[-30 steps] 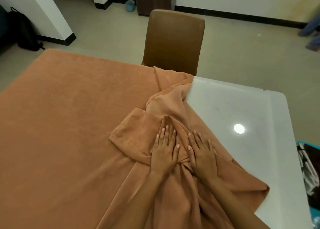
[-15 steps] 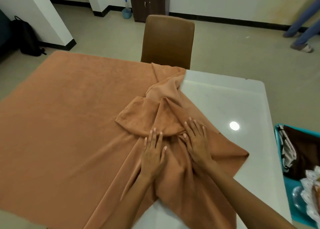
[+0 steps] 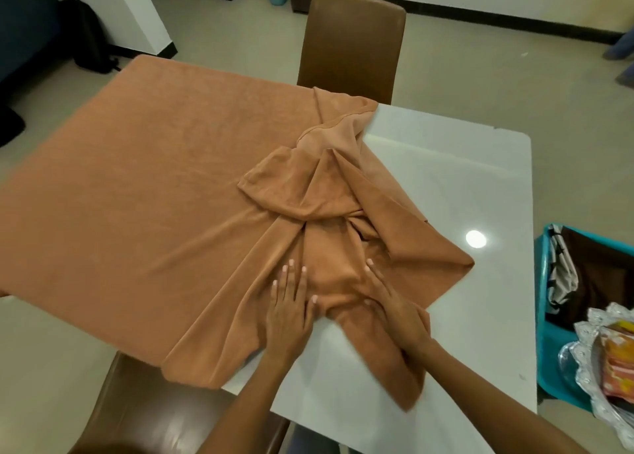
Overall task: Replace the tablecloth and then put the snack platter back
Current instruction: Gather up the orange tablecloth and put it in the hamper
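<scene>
An orange tablecloth (image 3: 147,193) covers the left part of the white table (image 3: 473,179); its right side is bunched into folds at the table's middle. My left hand (image 3: 290,302) lies flat on the cloth near the front edge, fingers apart. My right hand (image 3: 391,302) presses flat on the cloth beside it, a bulge of fabric between the two hands. Neither hand grips the fabric. The silver snack platter (image 3: 603,361) with orange packets sits at the far right, off the table.
A brown chair (image 3: 350,42) stands at the table's far side, another brown chair (image 3: 144,409) at the near side under my left arm. A teal bin (image 3: 549,299) with dark and patterned cloth stands right of the table. A black backpack (image 3: 85,42) leans on the wall.
Both hands slid toward me across the cloth, dragging the bunched fabric nearer the front edge. The view shifted, bringing the teal bin and the platter into sight.
</scene>
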A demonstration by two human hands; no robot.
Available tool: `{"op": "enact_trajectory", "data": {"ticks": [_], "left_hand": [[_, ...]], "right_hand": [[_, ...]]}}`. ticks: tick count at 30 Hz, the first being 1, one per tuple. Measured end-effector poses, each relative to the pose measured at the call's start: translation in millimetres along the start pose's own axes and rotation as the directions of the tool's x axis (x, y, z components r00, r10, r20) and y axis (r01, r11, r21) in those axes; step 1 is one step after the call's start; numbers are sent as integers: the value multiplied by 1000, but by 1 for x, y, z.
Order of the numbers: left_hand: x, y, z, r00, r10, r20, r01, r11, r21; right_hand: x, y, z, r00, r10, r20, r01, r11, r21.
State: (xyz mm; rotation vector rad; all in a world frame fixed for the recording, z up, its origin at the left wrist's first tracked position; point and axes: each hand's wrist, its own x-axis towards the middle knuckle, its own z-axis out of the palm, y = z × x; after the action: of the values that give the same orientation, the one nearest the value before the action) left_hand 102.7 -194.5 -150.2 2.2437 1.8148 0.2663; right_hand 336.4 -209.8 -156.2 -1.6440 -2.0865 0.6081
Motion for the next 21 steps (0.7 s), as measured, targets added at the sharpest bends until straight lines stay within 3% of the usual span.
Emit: {"op": "enact_trajectory", "data": {"ticks": [3, 6, 8, 10, 12, 13, 15, 17, 18, 19, 21], "left_hand": [[-5, 11, -9, 999, -11, -53, 10, 1000, -5], [-3, 20, -25, 990, -56, -128, 53, 998, -30], [1, 21, -36, 977, -100, -187, 94, 995, -40], [4, 20, -46, 963, -150, -225, 143, 989, -49], [4, 18, -51, 952, -193, -239, 189, 981, -38], [3, 16, -52, 947, -211, -242, 209, 977, -33], [0, 8, -51, 941, -246, -231, 246, 969, -31], [-5, -4, -47, 939, -281, -200, 283, 959, -23], [-8, -11, -46, 935, -304, -180, 307, 952, -14], [-9, -19, -45, 930, -329, -160, 333, 943, -7], [-11, -37, -44, 914, -382, -134, 384, 923, -12]], "right_hand": [[20, -20, -15, 991, -29, -132, 23, 999, -48], [67, -58, -65, 949, 80, -305, -89, 996, -16], [114, -64, -91, 936, -12, -351, -3, 999, -40], [164, -60, -104, 946, -32, -322, 48, 998, 41], [203, -58, -96, 940, 114, -323, -60, 983, 173], [216, -57, -83, 929, 198, -312, -156, 976, 154], [222, -49, -54, 972, 179, -154, -192, 979, -68], [210, -33, -21, 983, 145, 110, -106, 947, -303], [204, -24, -9, 977, 143, 160, -80, 935, -347], [198, -25, -4, 979, 149, 138, -93, 934, -344], [193, -41, 3, 995, 88, -37, -95, 954, -284]]}}
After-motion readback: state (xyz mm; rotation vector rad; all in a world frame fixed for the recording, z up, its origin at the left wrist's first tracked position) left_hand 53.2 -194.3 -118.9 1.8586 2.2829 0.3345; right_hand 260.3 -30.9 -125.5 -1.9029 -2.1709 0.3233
